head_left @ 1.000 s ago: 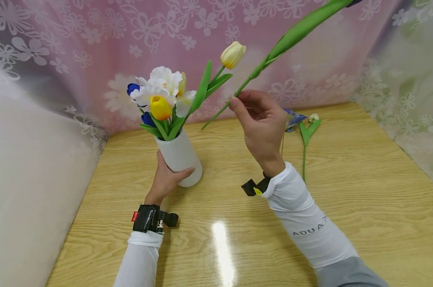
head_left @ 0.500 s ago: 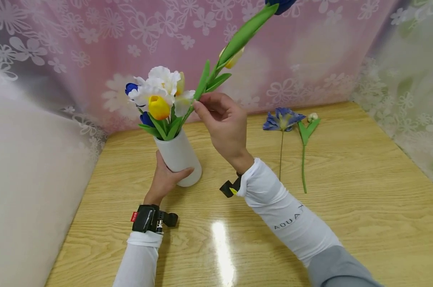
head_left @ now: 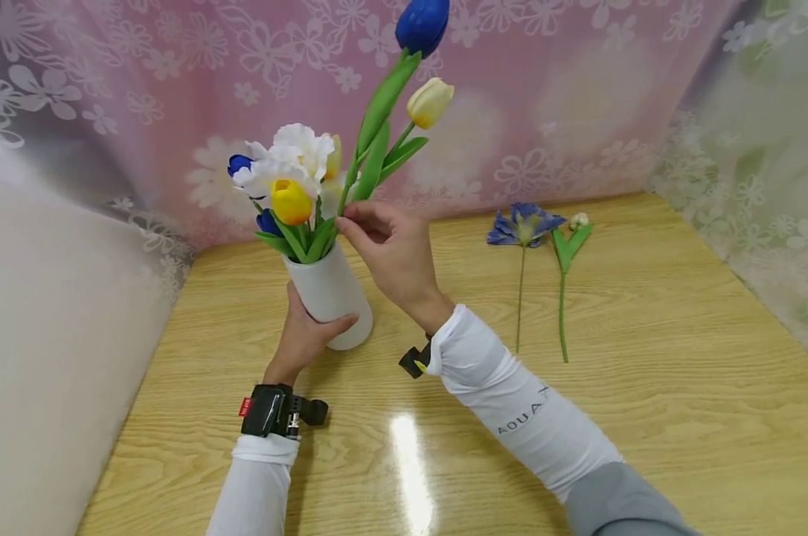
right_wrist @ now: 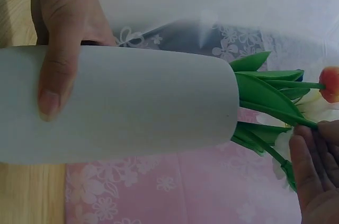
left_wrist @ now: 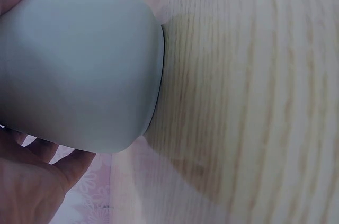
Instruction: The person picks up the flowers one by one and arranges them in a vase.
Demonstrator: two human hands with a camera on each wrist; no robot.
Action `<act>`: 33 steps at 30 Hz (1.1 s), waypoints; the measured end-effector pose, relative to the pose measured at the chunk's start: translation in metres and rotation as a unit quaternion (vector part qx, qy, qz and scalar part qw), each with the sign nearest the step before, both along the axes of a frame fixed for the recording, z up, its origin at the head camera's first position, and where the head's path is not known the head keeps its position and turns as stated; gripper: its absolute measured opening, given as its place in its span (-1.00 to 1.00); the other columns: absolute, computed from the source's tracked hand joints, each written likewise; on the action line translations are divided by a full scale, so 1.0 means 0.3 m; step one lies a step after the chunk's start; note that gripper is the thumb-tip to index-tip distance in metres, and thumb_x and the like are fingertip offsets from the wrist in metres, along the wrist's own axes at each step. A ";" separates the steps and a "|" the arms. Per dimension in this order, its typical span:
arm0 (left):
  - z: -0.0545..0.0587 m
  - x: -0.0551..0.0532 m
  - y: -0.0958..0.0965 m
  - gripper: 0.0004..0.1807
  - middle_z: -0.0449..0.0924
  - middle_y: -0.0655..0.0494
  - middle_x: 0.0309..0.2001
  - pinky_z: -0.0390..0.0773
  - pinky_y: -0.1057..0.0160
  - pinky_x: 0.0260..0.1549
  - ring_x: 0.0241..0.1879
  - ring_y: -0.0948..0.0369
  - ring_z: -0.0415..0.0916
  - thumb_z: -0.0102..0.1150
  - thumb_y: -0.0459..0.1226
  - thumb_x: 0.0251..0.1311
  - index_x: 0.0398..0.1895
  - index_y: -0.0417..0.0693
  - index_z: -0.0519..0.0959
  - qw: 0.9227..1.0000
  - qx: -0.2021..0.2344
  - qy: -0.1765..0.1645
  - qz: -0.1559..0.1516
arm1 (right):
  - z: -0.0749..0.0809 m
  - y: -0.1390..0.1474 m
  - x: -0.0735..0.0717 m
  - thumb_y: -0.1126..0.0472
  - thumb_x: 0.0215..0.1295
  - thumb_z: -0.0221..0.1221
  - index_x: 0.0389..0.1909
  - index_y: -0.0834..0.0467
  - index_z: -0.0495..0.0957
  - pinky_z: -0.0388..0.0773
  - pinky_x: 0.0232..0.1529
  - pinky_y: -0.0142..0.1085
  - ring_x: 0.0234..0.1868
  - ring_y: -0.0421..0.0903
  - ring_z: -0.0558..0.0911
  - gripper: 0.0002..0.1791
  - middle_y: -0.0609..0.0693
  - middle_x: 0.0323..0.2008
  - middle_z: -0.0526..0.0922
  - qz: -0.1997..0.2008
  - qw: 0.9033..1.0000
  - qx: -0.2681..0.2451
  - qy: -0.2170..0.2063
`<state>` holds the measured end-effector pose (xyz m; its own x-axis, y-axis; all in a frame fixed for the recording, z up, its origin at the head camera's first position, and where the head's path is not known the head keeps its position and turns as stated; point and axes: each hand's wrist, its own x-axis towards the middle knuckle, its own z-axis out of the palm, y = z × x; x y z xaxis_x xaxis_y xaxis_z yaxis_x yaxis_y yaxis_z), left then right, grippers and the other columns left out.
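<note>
My left hand (head_left: 305,331) grips the lower part of a white vase (head_left: 330,290), thumb across its front; the vase (left_wrist: 79,70) stands on the table in the left wrist view. With thumb and fingertips, my right hand (head_left: 400,257) pinches the green stem of a blue tulip (head_left: 422,28) just above the vase mouth. The stem's lower end is hidden among the leaves there. The vase holds a yellow tulip (head_left: 291,201), white ruffled flowers (head_left: 300,152), a cream tulip (head_left: 431,103) leaning right, and smaller blue blooms (head_left: 268,222).
To the right on the wooden table (head_left: 645,387) lie a blue-purple flower (head_left: 526,225) on a thin stem and a small white bud (head_left: 579,221) with green leaves. A pink floral curtain (head_left: 511,89) hangs behind the table's far edge.
My right hand has moved left and down to the vase mouth, bringing the blue tulip, now more upright, over the bouquet. My left hand has stayed on the vase.
</note>
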<state>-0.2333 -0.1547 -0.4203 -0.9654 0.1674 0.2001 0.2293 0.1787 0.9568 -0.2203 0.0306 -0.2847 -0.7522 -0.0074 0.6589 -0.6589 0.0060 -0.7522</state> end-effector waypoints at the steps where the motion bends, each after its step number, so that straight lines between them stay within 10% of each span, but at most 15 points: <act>1: 0.000 -0.001 0.000 0.10 0.19 0.05 0.25 0.19 -0.04 0.18 0.20 0.09 0.21 0.50 -0.30 -0.09 0.37 0.17 -0.12 1.000 -0.001 0.001 0.000 | -0.005 -0.002 0.000 0.38 0.20 0.28 -0.24 0.40 0.62 0.60 -0.22 -0.29 -0.28 -0.13 0.68 -0.84 0.14 -0.31 0.68 -0.001 1.000 0.006 -0.006; 20: 0.079 0.046 0.021 0.08 0.17 -0.04 0.25 0.25 -0.02 0.12 0.18 0.04 0.23 0.44 -0.40 -0.06 0.37 0.02 -0.16 1.000 0.014 -0.005 -0.015 | -0.067 -0.039 -0.026 0.26 0.31 0.20 -0.20 0.22 0.68 0.52 -0.27 -0.45 -0.33 -0.24 0.60 -0.86 -0.03 -0.29 0.70 -0.020 0.972 0.219 -0.085; 33: 0.087 0.051 0.023 0.08 0.13 -0.06 0.25 0.23 -0.03 0.12 0.18 0.02 0.22 0.45 -0.37 -0.05 0.37 -0.02 -0.17 1.000 -0.003 -0.028 -0.005 | -0.112 -0.013 -0.015 0.10 0.26 0.27 -0.31 0.15 0.65 0.53 -0.30 -0.39 -0.40 -0.14 0.61 -0.83 -0.11 -0.45 0.64 0.021 0.968 0.179 -0.174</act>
<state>-0.2180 -0.1479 -0.3943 -0.9733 0.1773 0.1457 0.1780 0.1822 0.9670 -0.2248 0.0267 -0.3181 -0.9222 -0.2246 0.3147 -0.3711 0.2856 -0.8836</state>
